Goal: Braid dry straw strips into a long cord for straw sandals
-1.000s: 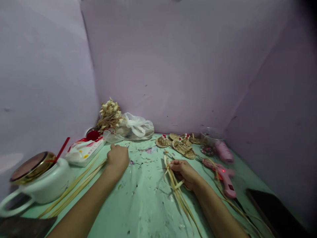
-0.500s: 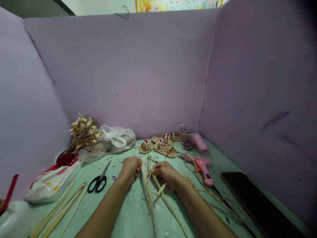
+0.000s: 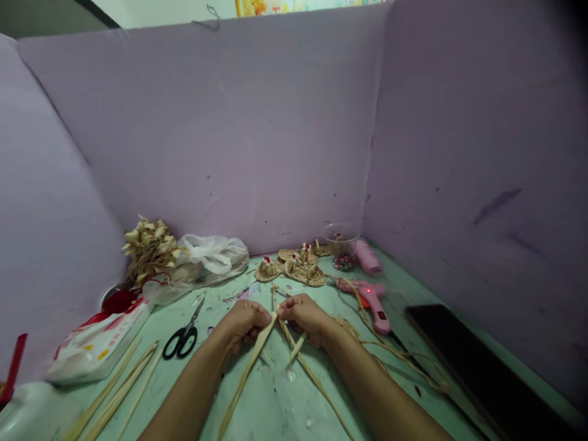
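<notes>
My left hand [image 3: 248, 323] pinches a flat, pale strip of dried plant fibre [image 3: 243, 383], whose loose end trails down toward the near edge. Close beside it, almost fingertip to fingertip, my right hand [image 3: 305, 315] is closed on a narrow braid [image 3: 274, 296] at the point where its strands spread apart. Another strand [image 3: 321, 389] runs from there to the lower right, and a short, wide strip [image 3: 297, 348] sticks out under the right hand. The fingers hide the crossing itself.
Black-handled scissors [image 3: 184, 339] and more strips [image 3: 122, 392] lie on the left. Behind my hands are woven slippers [image 3: 305, 271] with beads. On the right are a pink glue gun [image 3: 367, 293], its red light lit, a bead cup [image 3: 342, 251], pink thread [image 3: 367, 257] and a dark phone-like slab [image 3: 463, 355].
My left hand has moved in against the right one, and its strip has swung from the middle to slant down left. The whole view has shifted slightly.
</notes>
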`<move>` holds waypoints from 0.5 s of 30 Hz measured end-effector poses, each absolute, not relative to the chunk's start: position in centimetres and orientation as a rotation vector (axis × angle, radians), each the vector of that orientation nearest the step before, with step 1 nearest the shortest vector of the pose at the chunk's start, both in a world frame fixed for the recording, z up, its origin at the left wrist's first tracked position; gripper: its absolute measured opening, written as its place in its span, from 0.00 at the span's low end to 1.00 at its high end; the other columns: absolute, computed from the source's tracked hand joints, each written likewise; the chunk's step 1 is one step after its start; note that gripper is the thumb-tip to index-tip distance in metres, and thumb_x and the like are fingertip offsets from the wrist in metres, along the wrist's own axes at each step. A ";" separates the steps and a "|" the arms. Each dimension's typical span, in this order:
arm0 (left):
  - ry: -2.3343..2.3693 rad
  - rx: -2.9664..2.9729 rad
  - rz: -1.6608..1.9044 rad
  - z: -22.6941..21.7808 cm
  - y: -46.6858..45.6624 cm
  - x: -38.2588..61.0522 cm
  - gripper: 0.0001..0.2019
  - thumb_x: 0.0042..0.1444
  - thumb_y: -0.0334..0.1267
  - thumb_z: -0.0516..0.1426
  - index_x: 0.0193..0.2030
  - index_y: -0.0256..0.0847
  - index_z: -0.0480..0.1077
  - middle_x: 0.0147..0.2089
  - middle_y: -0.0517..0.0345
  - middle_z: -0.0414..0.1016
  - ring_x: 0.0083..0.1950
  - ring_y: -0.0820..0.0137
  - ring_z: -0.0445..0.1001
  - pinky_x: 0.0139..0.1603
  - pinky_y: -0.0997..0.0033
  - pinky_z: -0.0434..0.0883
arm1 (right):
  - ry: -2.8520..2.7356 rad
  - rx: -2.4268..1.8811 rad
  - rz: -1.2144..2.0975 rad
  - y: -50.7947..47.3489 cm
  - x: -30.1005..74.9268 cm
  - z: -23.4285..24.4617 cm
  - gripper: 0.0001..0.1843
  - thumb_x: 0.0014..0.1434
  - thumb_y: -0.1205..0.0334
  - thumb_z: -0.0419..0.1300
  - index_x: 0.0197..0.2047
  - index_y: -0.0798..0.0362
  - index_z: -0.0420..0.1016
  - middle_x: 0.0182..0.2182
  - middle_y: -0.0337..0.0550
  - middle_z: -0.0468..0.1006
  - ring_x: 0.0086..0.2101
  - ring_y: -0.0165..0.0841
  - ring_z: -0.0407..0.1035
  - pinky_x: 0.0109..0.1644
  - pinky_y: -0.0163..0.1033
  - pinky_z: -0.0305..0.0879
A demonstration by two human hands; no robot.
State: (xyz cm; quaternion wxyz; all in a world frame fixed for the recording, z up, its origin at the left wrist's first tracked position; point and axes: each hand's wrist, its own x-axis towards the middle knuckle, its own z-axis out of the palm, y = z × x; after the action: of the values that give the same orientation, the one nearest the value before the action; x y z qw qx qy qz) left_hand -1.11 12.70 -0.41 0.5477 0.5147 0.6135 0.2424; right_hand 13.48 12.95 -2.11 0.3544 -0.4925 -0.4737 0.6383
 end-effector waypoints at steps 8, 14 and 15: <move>1.527 1.283 0.619 0.4 12.2 -0.1 0.04 0.37 0.33 0.54 0.19 0.36 0.62 0.08 0.66 0.56 0.10 0.81 0.50 0.11 0.81 0.46 | -1.196 -1.293 1.642 13.0 13.5 -2.1 0.03 0.40 0.68 0.57 0.19 0.58 0.67 0.08 0.30 0.58 0.11 0.19 0.45 0.16 0.30 0.38; 1.567 1.282 0.701 0.9 11.7 0.8 0.02 0.38 0.28 0.51 0.21 0.37 0.61 0.10 0.62 0.62 0.13 0.73 0.63 0.14 0.76 0.60 | -1.172 -1.237 1.686 12.9 13.6 -1.9 0.04 0.41 0.68 0.57 0.19 0.57 0.66 0.08 0.30 0.59 0.10 0.20 0.45 0.15 0.31 0.37; 1.573 1.300 0.679 1.0 11.7 0.9 0.01 0.39 0.28 0.51 0.21 0.36 0.61 0.10 0.62 0.63 0.13 0.73 0.63 0.15 0.76 0.61 | -1.170 -1.230 1.688 12.9 13.6 -1.8 0.04 0.41 0.68 0.57 0.18 0.58 0.65 0.08 0.30 0.58 0.10 0.20 0.45 0.15 0.31 0.36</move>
State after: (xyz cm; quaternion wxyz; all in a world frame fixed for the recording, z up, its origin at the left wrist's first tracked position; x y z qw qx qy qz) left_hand 0.89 11.70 0.96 0.4754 0.5318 0.6434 0.2779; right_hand 13.59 12.85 -1.85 0.3651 -0.4783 -0.4549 0.6565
